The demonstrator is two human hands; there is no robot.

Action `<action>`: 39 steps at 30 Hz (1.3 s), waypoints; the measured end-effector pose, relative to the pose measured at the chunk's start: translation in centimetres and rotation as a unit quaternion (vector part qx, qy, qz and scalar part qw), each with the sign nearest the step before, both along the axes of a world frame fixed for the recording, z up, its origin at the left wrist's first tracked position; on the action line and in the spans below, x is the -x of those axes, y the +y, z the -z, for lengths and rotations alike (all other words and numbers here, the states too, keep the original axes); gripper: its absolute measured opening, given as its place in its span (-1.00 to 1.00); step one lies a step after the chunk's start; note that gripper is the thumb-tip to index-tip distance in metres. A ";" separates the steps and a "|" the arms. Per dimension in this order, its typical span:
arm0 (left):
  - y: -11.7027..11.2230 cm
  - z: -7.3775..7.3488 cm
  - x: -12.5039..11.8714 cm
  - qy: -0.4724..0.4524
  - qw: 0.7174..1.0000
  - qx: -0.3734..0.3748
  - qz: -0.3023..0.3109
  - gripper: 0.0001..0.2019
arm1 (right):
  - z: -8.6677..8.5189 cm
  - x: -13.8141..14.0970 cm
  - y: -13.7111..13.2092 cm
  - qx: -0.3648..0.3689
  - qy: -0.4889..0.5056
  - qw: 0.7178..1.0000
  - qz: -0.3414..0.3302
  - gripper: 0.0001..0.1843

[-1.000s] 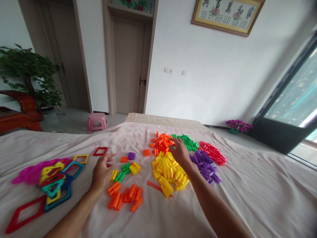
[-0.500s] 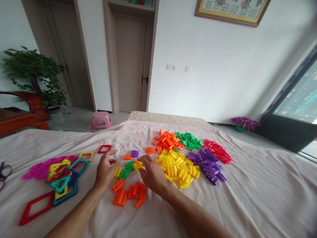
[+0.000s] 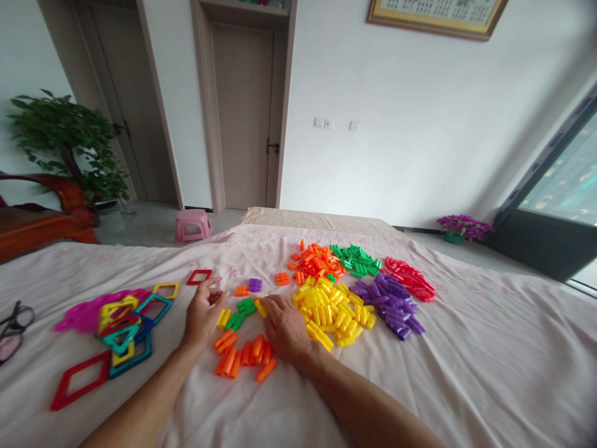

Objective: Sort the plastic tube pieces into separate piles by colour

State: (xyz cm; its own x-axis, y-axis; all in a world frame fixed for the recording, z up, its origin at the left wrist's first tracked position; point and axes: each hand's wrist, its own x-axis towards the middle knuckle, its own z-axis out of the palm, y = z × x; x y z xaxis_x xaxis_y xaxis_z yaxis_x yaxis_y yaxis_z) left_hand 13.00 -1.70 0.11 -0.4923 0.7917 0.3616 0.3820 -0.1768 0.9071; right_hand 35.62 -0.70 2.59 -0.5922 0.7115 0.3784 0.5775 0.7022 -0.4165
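Note:
My left hand (image 3: 204,311) is raised over the cloth with fingers loosely bent and apart, nothing in it. It is beside a pair of yellow bullet-shaped plastic blocks (image 3: 223,318). My right hand (image 3: 286,326) curls downward, its fingertips on a yellow block (image 3: 260,308); the thumb side is partly hidden. Green blocks (image 3: 245,306) lie between the hands. Nearer me are orange blocks (image 3: 229,361), some joined, some loose. A purple block group (image 3: 255,285) and a small orange group (image 3: 242,290) sit just beyond. Right of my right hand spreads a yellow heap (image 3: 326,305).
Orange (image 3: 317,261), green (image 3: 357,260), red (image 3: 410,279) and purple (image 3: 389,305) block heaps lie at the right. Coloured magnetic frame tiles (image 3: 84,378) and glasses (image 3: 17,326) rest at the left on the wrinkled cloth (image 3: 466,373). A pink stool (image 3: 193,225) stands beyond.
My right hand has lowered toward the cloth with the yellow block at its fingertips. My left hand has barely moved. The view has shifted slightly, showing more of the glasses.

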 end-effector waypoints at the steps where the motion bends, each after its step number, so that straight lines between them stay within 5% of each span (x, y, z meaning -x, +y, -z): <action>1: 0.0 -0.1 -0.1 -0.003 1.000 -0.002 0.002 -0.43 | 0.0 0.0 0.0 0.001 -0.001 1.000 0.002 -0.55; 24: -0.5 0.2 0.7 0.067 0.995 -0.028 -0.063 -0.81 | 0.0 0.1 0.2 -0.012 -0.043 0.999 0.020 -0.44; 31: 0.0 0.8 0.7 0.053 0.997 -0.006 -0.048 -0.81 | -0.4 0.3 0.7 0.000 -0.058 0.998 0.038 -0.71; 35: 0.0 0.8 0.8 0.045 0.998 0.005 -0.044 -0.79 | -1.7 -0.2 0.6 0.036 -0.014 0.998 0.042 -0.69; 39: 0.0 0.8 0.7 0.041 0.998 0.017 -0.049 -0.77 | -4.9 -2.2 1.6 0.028 -0.005 0.996 0.084 -0.62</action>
